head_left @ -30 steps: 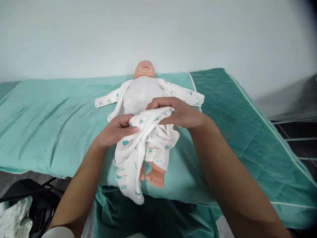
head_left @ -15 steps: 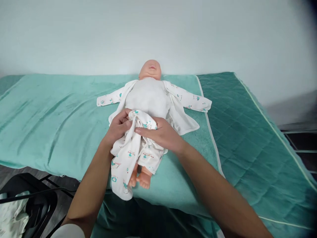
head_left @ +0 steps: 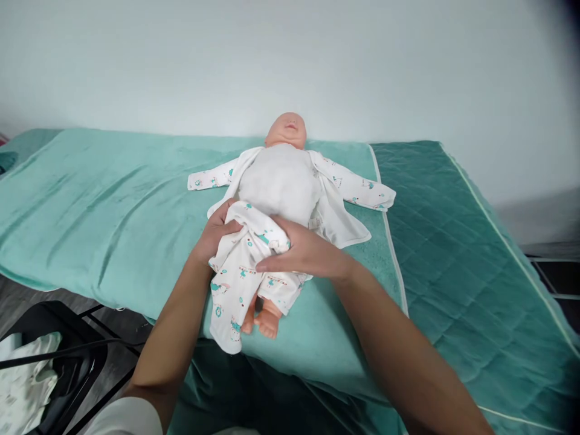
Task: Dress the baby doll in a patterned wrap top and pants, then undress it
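Note:
A baby doll point(head_left: 280, 181) lies on its back, its head away from me, its soft white body bare at the front. An open white baby jacket point(head_left: 347, 223) with printed sleeves spreads out on both sides of it. Over the doll's hips and legs are printed white baby pants point(head_left: 242, 272). One pant leg covers a doll leg; the other hangs loose on the left, beside the bare feet. My left hand point(head_left: 218, 234) is closed on the left side of the waistband. My right hand point(head_left: 310, 248) grips the right side, its thumb over the cloth.
The doll rests on a light green blanket point(head_left: 149, 241) over a bed. Darker quilted green bedding point(head_left: 453, 260) lies to the right, and a white wall point(head_left: 290, 60) stands behind. At the lower left, a black chair point(head_left: 77, 368) holds printed white cloth point(head_left: 31, 380).
My hands have spread and turned the waistband, so the bunched pants lie flatter over the doll's hips. The whole view has shifted slightly.

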Demonstrator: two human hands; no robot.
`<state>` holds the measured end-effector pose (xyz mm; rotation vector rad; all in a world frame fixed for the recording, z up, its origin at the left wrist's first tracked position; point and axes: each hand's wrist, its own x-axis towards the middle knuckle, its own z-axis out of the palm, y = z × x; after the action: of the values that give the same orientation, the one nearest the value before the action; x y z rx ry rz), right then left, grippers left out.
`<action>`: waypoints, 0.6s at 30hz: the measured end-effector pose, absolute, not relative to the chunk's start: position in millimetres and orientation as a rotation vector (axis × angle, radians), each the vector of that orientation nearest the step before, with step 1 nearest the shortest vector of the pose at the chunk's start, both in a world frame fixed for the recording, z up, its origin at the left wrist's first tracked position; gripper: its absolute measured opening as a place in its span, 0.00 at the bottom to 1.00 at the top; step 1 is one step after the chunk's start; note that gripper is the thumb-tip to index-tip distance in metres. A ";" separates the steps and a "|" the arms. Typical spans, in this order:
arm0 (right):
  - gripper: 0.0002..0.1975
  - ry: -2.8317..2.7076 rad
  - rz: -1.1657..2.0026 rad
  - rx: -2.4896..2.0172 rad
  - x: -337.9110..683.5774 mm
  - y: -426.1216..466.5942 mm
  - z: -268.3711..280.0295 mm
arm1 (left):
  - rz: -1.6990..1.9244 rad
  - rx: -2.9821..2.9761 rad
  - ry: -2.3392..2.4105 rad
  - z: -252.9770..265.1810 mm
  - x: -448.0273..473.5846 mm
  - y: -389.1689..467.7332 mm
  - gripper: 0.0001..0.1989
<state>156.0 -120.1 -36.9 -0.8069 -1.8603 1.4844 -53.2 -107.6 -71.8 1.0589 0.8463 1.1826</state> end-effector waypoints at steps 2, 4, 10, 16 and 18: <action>0.19 -1.993 1.497 -0.800 154.0 -122.7 -37.4 | 1.155 1.107 0.850 -72.4 -54.1 -105.5 0.18; 0.13 -1.972 1.515 -0.828 151.8 -124.8 -40.4 | 1.123 1.135 0.868 -71.4 -54.6 -106.6 0.18; 0.13 -1.382 1.471 -0.951 146.1 -121.7 -55.6 | 1.060 1.378 0.789 -63.7 -53.9 -114.5 0.33; 0.15 -1.196 1.421 -0.960 142.5 -119.6 -60.8 | 0.815 1.461 0.946 -56.3 -54.8 -117.1 0.34; 0.15 -1.249 1.419 -0.949 142.2 -120.8 -58.6 | 0.794 1.368 0.963 -59.0 -55.0 -117.9 0.25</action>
<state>142.2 -120.8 -58.6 -0.9490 -1.2487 1.4193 -55.0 -117.9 -59.0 1.3682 0.9626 0.7939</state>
